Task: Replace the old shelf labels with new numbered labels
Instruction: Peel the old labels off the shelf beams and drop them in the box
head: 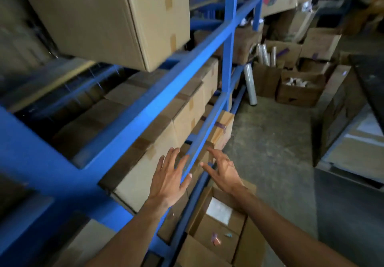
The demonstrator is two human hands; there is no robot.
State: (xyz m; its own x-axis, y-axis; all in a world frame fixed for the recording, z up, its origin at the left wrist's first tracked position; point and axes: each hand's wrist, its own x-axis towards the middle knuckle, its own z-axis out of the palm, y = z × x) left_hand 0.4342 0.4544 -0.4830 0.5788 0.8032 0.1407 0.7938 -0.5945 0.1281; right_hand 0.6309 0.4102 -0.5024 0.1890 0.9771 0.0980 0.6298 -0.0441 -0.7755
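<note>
Both my hands are released, fingers spread: left hand (169, 178) against the blue shelf rail (199, 142), right hand (223, 170) just beside it, above an open cardboard box (216, 231).

Left hand (169, 180): back up, fingers spread and straight, pointing toward 12 o'clock, empty, forearm bare, entering from 7 o'clock. Right hand (223, 171): just beside it at 3 o'clock, fingers loosely curled and parted, empty, bare forearm entering from 4 o'clock.

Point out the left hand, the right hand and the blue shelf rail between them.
left hand (168, 180): head view, back of hand.
right hand (225, 172): head view, back of hand.
blue shelf rail (204, 140): head view, front face.
</note>
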